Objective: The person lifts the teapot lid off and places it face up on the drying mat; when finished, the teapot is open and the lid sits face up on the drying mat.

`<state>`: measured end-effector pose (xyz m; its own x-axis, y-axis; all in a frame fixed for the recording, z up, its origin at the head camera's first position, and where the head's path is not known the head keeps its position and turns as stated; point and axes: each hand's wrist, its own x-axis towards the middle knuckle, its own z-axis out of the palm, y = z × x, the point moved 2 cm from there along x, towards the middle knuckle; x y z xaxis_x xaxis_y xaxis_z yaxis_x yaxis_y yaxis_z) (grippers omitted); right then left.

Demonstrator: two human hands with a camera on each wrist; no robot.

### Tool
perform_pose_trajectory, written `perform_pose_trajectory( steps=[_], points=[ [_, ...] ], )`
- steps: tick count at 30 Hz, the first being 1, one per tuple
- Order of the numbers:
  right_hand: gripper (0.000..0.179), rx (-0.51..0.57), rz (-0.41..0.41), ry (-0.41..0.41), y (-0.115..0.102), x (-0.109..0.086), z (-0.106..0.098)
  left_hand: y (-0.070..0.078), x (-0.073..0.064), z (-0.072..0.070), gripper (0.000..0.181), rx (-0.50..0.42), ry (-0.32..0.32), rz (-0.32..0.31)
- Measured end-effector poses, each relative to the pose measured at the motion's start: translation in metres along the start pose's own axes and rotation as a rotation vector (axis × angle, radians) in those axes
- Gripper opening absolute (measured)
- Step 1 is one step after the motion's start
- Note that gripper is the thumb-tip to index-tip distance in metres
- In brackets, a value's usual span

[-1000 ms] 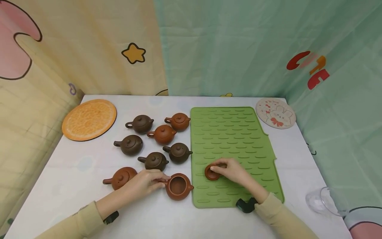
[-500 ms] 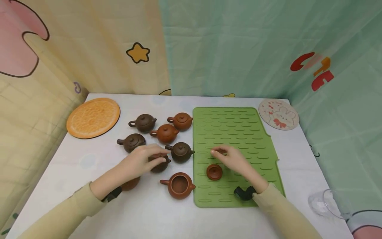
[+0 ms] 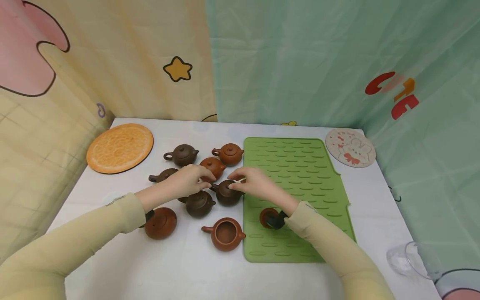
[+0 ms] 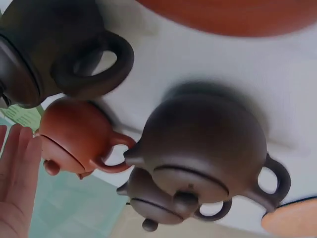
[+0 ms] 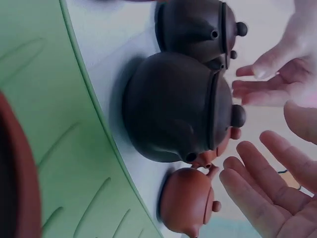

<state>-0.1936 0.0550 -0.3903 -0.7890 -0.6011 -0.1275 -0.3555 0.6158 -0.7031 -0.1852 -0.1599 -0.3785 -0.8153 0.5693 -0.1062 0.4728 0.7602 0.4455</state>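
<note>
Both hands hover over a dark brown lidded teapot (image 3: 228, 195) near the left edge of the green mat (image 3: 292, 158). My left hand (image 3: 193, 180) is by its handle, fingers loosely bent and holding nothing. Above its lid is my right hand (image 3: 255, 183); the right wrist view shows its fingers (image 5: 257, 208) spread and apart from the lid knob (image 5: 238, 116). A reddish-brown teapot (image 3: 226, 246) stands lidless at the front, its inside visible. Its round lid (image 3: 264, 217) lies on the mat, partly hidden by the dark wrist camera.
Several other lidded teapots stand close around, including dark ones (image 3: 199, 205) (image 3: 183, 155), orange ones (image 3: 230, 154) and a reddish one (image 3: 161, 223). An orange-slice mat (image 3: 120, 148) lies back left, a bunny coaster (image 3: 350, 148) back right, a clear glass (image 3: 403, 258) front right.
My left hand let go of the lidless teapot's handle and my right hand left the lid, now turned over on the mat. Both moved forward and together to the dark teapot.
</note>
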Motion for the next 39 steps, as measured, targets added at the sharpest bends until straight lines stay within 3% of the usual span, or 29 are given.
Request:
perform_pose_trajectory(
  steps=[7, 16, 23, 34, 39],
  points=[
    [0.028, -0.070, 0.015, -0.049, 0.001, 0.017, 0.006, 0.001, 0.010, -0.005, 0.020, 0.012, -0.066, 0.045],
    [0.020, -0.163, 0.004, -0.096, -0.007, 0.025, 0.010, -0.005, 0.026, 0.005, 0.025, 0.053, -0.147, 0.113],
    [0.015, -0.176, 0.033, -0.079, -0.010, 0.024, 0.013, -0.006, 0.033, 0.014, 0.025, 0.055, -0.179, 0.084],
    [0.015, -0.187, -0.006, -0.040, -0.006, 0.023, 0.014, -0.010, 0.033, 0.017, 0.024, -0.029, -0.157, 0.042],
    [0.014, -0.121, -0.005, -0.043, 0.001, 0.022, 0.009, -0.011, 0.033, 0.021, 0.023, -0.034, -0.157, 0.039]
  ],
)
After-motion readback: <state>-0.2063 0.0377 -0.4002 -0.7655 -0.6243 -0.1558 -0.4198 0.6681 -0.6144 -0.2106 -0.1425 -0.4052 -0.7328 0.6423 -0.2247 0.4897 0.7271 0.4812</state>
